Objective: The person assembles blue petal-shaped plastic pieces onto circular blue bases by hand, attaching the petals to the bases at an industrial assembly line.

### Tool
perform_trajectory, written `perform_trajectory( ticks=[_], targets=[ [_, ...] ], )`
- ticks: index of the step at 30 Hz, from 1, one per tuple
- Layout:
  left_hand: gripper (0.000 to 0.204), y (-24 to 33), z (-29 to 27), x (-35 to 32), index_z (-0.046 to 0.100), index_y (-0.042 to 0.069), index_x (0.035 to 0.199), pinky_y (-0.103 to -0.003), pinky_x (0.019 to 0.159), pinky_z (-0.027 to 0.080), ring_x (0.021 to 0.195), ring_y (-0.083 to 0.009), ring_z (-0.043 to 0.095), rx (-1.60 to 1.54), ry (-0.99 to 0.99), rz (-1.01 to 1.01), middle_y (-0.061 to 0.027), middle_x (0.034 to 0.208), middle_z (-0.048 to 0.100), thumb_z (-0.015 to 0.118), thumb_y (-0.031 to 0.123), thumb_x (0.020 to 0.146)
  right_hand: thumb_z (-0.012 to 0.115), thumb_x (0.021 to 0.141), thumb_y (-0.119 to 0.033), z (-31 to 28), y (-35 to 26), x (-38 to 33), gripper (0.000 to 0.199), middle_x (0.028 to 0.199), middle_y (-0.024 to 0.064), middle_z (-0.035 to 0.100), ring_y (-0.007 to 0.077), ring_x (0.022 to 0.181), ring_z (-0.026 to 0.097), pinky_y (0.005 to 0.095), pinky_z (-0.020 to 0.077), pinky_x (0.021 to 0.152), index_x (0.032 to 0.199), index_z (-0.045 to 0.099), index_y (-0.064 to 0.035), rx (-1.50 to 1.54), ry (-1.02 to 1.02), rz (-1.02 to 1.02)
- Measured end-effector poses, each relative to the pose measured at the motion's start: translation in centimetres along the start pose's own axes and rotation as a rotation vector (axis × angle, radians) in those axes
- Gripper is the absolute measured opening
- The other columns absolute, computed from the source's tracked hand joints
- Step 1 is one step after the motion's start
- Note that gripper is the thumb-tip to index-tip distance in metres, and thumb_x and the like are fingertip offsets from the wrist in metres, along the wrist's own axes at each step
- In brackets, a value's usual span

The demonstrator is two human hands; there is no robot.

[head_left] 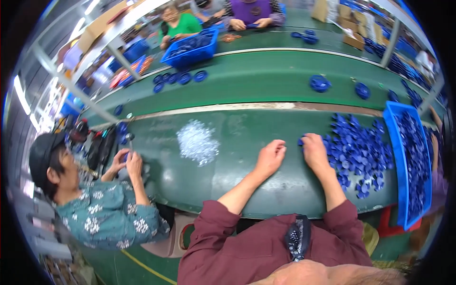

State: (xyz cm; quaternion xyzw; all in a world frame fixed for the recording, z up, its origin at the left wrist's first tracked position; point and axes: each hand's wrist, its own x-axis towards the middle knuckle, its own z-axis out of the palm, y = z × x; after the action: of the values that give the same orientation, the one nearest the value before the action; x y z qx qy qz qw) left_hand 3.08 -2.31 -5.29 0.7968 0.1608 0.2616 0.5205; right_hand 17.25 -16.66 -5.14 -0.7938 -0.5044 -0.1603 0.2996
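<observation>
Head view, right hand: our right hand [315,151] rests at the left edge of the heap of small round blue plastic caps [358,154]. The fingers are curled down onto the nearest caps; we cannot tell if they already pinch one.
Head view, left hand: our left hand [271,155] lies on the green work table [228,180], just beside the right one. It is loosely closed, and we cannot tell if something is inside.
Head view, the caps: the heap spreads on the table between our right hand and the long blue plastic bin [411,166], which is full of the same caps.
Head view, other parts: a pile of small clear plastic pieces [197,141] lies well apart, to the left of our left hand.
Head view, neighbour: a person in a patterned shirt [111,213] works at the left end of the table.
How to do it well: we judge it best to take only one cap from the edge of the heap, so the others do not slide, and to bring it near the left hand.
</observation>
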Motion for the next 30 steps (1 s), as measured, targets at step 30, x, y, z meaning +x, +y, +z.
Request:
perform_trajectory(
  ticks=[30],
  targets=[
    [0.016,0.9,-0.3,-1.0,0.059,-0.001,0.101,-0.039,0.069,0.052,0.083,-0.0342,0.065,0.094,0.003,0.098,-0.0195,0.094,0.065,0.058,0.008,0.088,0.075,0.071,-0.009,-1.1,-5.6,-1.1,0.029,0.089,0.0118,0.053,0.0299,0.086,0.054,0.0399,0.0464,0.073,0.096,0.064,-0.0019,0.169,-0.090,0.086]
  ],
)
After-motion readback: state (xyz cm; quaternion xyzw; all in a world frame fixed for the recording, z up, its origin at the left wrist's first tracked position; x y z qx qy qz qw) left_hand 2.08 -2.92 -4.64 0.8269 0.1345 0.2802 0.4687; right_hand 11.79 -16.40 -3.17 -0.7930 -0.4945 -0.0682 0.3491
